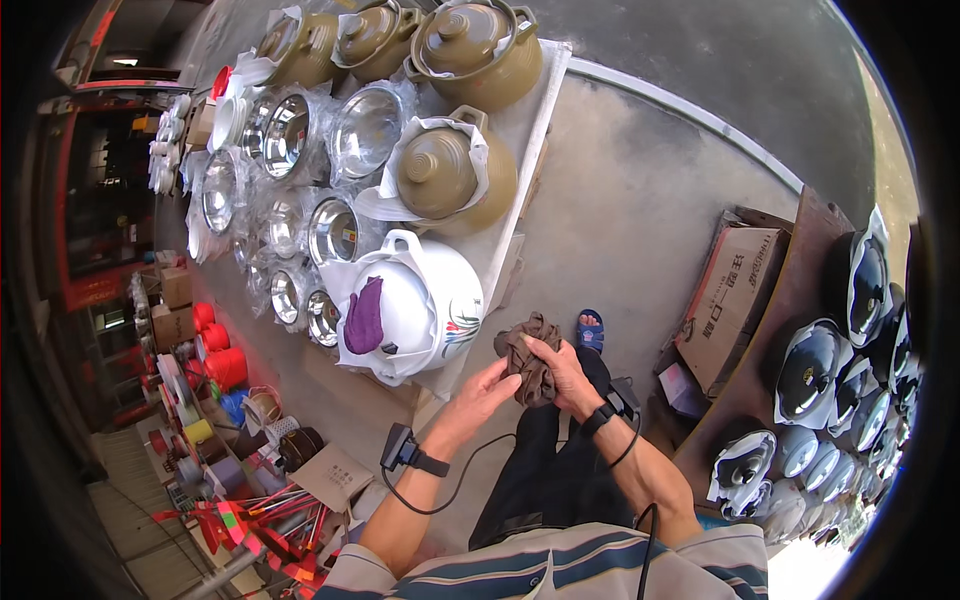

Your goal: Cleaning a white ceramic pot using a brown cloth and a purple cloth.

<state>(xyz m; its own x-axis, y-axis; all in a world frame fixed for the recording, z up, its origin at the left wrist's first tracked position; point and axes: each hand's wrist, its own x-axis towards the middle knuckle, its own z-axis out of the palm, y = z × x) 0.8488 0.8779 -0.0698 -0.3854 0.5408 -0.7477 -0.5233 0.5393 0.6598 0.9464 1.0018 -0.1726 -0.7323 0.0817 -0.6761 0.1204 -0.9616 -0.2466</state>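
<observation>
A crumpled brown cloth [534, 367] is bunched up in front of my body. My right hand [570, 379] grips it from the right, thumb on top. On its left side my left hand [476, 397] holds its edge, with the fingertips partly hidden by the folds. Just beyond my left hand, a white lidded pot [454, 300] with a painted flower stands at the table corner. A folded purple cloth [364, 319] lies over its lid. White sheet padding shows between lid and rim.
Brown lidded clay pots [480, 172] and plastic-wrapped steel basins [287, 135] crowd the table [517, 180] at my left. To the right, dark lidded pots [810, 375] cover another table, with a cardboard box [727, 292] beside it. Red-tipped sticks [277, 525] lie low at left.
</observation>
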